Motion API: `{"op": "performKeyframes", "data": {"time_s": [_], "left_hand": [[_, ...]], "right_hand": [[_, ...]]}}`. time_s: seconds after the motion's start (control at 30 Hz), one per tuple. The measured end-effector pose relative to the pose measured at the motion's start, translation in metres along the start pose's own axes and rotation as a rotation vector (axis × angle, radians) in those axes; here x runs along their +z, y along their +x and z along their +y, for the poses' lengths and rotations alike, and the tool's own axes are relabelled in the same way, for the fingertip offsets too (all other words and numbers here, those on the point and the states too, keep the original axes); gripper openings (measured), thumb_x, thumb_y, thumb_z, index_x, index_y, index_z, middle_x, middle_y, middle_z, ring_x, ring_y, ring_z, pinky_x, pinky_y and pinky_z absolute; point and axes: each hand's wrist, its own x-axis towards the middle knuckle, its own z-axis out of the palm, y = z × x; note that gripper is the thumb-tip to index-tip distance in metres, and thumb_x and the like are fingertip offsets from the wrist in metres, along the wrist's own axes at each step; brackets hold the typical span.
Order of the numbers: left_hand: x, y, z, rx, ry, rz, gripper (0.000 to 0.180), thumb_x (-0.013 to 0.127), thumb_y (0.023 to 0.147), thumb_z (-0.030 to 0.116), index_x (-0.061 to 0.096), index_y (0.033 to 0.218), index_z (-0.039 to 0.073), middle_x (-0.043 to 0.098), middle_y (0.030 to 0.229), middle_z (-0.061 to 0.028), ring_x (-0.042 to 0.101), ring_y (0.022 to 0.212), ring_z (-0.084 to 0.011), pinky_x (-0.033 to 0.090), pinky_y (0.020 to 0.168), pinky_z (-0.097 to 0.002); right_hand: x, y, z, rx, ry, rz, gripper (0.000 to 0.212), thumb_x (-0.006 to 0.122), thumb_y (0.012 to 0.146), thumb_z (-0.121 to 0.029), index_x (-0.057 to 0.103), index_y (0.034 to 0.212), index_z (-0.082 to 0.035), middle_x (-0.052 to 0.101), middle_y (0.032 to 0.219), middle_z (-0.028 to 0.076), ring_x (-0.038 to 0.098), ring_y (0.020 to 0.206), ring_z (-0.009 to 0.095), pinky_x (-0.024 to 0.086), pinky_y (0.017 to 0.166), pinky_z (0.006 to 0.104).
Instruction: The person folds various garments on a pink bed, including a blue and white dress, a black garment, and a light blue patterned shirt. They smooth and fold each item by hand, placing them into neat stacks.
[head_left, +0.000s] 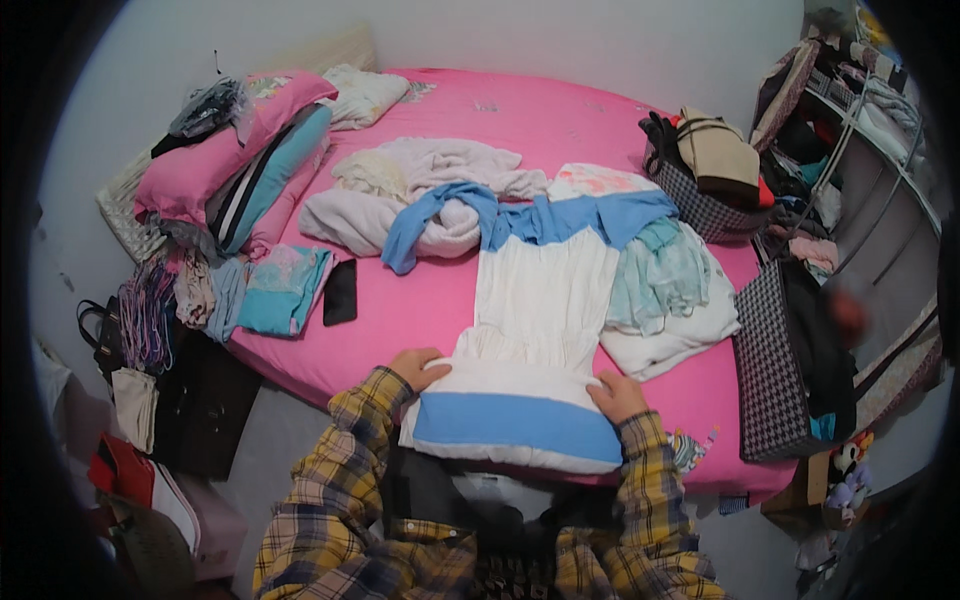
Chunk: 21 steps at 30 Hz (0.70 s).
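A white dress with blue sleeves and a blue band (545, 295) lies stretched out on the bed, its lower part folded up toward its middle. My left hand (418, 368) is closed on the left end of the fold. On the right end, my right hand (618, 397) pinches the fabric, thumb on top; the fingertips beneath are partly hidden. The blue band lies flat across the near edge of the bed. One blue sleeve rests over a bunched pale lilac blanket (345, 222). The other sleeve reaches toward a sheer mint-green garment (660, 275).
Pink bedding (545, 105) covers the bed. A black phone (340, 293) and a folded teal garment (285, 290) lie at left, below stacked pillows (235, 150). Houndstooth storage boxes (775, 370) filled with clothes stand at right, near a metal rack (860, 140).
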Motion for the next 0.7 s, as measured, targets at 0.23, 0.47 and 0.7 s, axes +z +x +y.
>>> {"op": "performKeyframes", "data": {"time_s": [0.23, 0.47, 0.7], "left_hand": [[-0.036, 0.071, 0.003, -0.046, -0.471, -0.046, 0.029, 0.057, 0.089, 0.018, 0.057, 0.112, 0.001, 0.064, 0.094, -0.0077, 0.060, 0.089, -0.0131, 0.048, 0.078, -0.0265], [0.000, 0.220, -0.015, 0.015, -0.331, 0.324, 0.037, 0.063, 0.084, 0.024, 0.060, 0.109, -0.003, 0.065, 0.097, -0.0112, 0.060, 0.090, -0.0150, 0.048, 0.077, -0.0295], [0.029, 0.301, -0.034, -0.068, -0.358, 0.720, 0.052, 0.059, 0.084, 0.039, 0.058, 0.110, -0.006, 0.062, 0.110, -0.0176, 0.059, 0.097, -0.0288, 0.044, 0.085, -0.0368]], "right_hand": [[0.036, -0.020, 0.043, 0.049, 0.390, 0.194, 0.021, 0.064, 0.081, -0.016, 0.063, 0.093, 0.001, 0.064, 0.080, 0.009, 0.060, 0.074, 0.017, 0.047, 0.067, 0.0285], [0.041, -0.019, 0.049, 0.173, 0.505, 0.185, 0.021, 0.066, 0.081, -0.015, 0.064, 0.094, 0.001, 0.064, 0.083, 0.006, 0.058, 0.079, 0.012, 0.046, 0.073, 0.0254], [-0.013, 0.017, 0.008, 0.171, 0.559, 0.100, 0.019, 0.058, 0.086, -0.010, 0.063, 0.099, 0.003, 0.066, 0.091, 0.009, 0.060, 0.085, 0.014, 0.047, 0.077, 0.0261]]}}
